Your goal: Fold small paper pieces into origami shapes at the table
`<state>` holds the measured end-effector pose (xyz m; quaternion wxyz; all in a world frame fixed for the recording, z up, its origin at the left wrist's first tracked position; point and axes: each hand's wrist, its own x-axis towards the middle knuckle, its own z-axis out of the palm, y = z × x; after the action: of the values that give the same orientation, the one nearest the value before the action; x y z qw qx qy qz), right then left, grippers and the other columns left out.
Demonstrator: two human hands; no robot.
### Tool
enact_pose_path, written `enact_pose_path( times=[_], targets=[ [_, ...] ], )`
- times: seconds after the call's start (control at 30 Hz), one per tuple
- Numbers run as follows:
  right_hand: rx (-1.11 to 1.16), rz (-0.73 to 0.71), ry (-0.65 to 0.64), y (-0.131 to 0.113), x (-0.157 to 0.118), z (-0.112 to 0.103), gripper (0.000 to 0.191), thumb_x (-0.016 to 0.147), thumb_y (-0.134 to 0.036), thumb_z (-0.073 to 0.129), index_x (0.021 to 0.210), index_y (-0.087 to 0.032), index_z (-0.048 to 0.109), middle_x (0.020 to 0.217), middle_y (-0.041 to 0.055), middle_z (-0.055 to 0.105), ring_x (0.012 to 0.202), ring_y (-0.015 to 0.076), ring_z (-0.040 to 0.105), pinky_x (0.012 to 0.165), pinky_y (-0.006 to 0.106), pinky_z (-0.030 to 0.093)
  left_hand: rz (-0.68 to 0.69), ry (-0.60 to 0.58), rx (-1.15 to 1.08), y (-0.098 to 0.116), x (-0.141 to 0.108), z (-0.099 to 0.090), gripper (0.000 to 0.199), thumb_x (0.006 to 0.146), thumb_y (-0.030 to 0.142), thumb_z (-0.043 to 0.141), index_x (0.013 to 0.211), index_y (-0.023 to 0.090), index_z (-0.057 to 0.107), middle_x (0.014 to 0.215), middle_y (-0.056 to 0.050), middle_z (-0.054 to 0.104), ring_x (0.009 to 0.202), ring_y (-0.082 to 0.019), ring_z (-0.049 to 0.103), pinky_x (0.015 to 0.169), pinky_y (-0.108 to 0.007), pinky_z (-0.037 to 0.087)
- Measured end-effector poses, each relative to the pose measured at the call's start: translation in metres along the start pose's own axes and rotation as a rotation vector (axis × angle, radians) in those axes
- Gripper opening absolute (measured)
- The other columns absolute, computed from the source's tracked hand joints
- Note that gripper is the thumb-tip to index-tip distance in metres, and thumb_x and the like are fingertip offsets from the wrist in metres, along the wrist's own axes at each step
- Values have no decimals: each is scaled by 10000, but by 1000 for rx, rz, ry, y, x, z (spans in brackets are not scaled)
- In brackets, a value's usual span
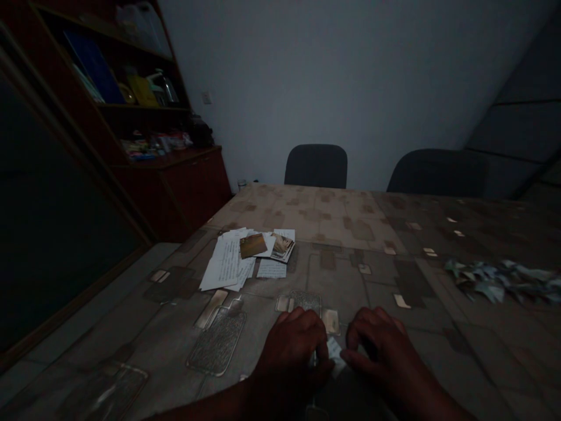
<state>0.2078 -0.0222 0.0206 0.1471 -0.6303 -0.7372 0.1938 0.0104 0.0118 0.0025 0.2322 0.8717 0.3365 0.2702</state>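
White paper, one small piece (335, 352), sits between my two hands, nearer to me than the pile of papers (225, 258) and to the right of it; my left hand (295, 342) is curled, thumb and forefinger pinching the left edge of that piece; my right hand (385, 342) is bent too, its thumb tip at the opposite edge, though I cannot tell whether the forefinger closes on the paper or only hovers beside it.

The pile itself is loosely spread on the patterned tablecloth (333, 213), printed sheets overlapping at its left; on top of it lies a brownish picture card (253, 245), and at its right side a small stack of cards (281, 247); a little printed slip (272, 269) lies at its near right edge.

Well to the right of the pile stretches a row of crumpled pale pieces (499, 282), too blurred for me to name; beyond the pile, past the table's far edge, stand a dark chair (316, 166) and, further right, another chair (438, 171); to the pile's far left rises a reddish cabinet (193, 181), a blue folder (94, 67) leaning on its shelf.
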Motion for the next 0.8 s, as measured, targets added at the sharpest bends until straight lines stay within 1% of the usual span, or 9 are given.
enact_pose_path(
  times=[0.1, 0.2, 0.3, 0.4, 0.5, 0.57, 0.63, 0.7, 0.8],
  targets=[
    [6, -20, -16, 1, 1, 0, 126, 776, -180, 742, 714, -215, 639, 797, 18, 642, 832, 260, 569, 754, 388, 372, -20, -29, 23, 1, -1, -2, 207, 675, 43, 736, 753, 171, 593, 837, -4, 653, 812, -198, 569, 711, -314, 353],
    [11, -37, 6, 4, 1, 1, 133, 780, -156, 736, 720, -217, 633, 798, 17, 642, 835, 261, 567, 747, 383, 370, -17, -48, 39, -1, -3, -6, 234, 715, 113, 768, 871, 182, 606, 882, -9, 649, 829, -200, 568, 717, -312, 363],
    [-5, -44, 30, 5, 1, 4, 158, 751, -106, 739, 724, -219, 632, 800, 17, 646, 840, 263, 567, 746, 384, 368, 119, -43, 115, -7, -5, -7, 225, 751, 123, 753, 907, 193, 608, 897, -7, 635, 814, -183, 564, 686, -287, 360],
    [-12, -62, 21, 5, 2, 4, 147, 751, -124, 747, 725, -219, 639, 801, 21, 651, 842, 269, 573, 749, 392, 372, 220, 22, 288, -13, -7, -3, 135, 804, 116, 688, 853, 215, 609, 809, 10, 607, 715, -168, 524, 603, -279, 314],
    [-13, -63, 36, 2, 2, 3, 154, 752, -128, 754, 715, -216, 633, 791, 15, 650, 828, 257, 577, 755, 392, 380, 332, -14, 407, -12, -10, -1, 81, 880, 170, 620, 818, 210, 587, 753, 12, 588, 688, -174, 505, 622, -304, 336],
    [-23, -53, 45, 1, 2, 2, 174, 733, -100, 763, 709, -213, 632, 784, 10, 648, 828, 254, 578, 759, 390, 383, 405, -72, 465, -9, -11, -3, 84, 915, 162, 564, 846, 203, 589, 762, 8, 602, 689, -175, 509, 660, -324, 362],
    [-35, -54, 42, 0, 2, 3, 172, 734, -97, 762, 711, -210, 634, 792, 14, 650, 839, 258, 578, 766, 397, 386, 440, -108, 500, -5, -12, -7, 93, 928, 141, 525, 902, 192, 599, 778, 2, 619, 692, -175, 516, 699, -338, 381],
    [-44, -63, 34, 1, 2, 3, 151, 754, -114, 756, 723, -205, 638, 799, 21, 650, 837, 259, 579, 771, 407, 389, 448, -85, 507, -4, -12, -11, 112, 932, 138, 514, 984, 181, 603, 817, -9, 642, 698, -177, 525, 724, -348, 389],
    [-45, -69, 26, 3, 3, 3, 139, 764, -122, 751, 733, -196, 638, 805, 29, 651, 837, 259, 581, 778, 413, 392, 433, 14, 513, -6, -12, -15, 185, 937, 147, 527, 1113, 170, 579, 891, -29, 671, 709, -182, 535, 713, -348, 380]
  ],
)
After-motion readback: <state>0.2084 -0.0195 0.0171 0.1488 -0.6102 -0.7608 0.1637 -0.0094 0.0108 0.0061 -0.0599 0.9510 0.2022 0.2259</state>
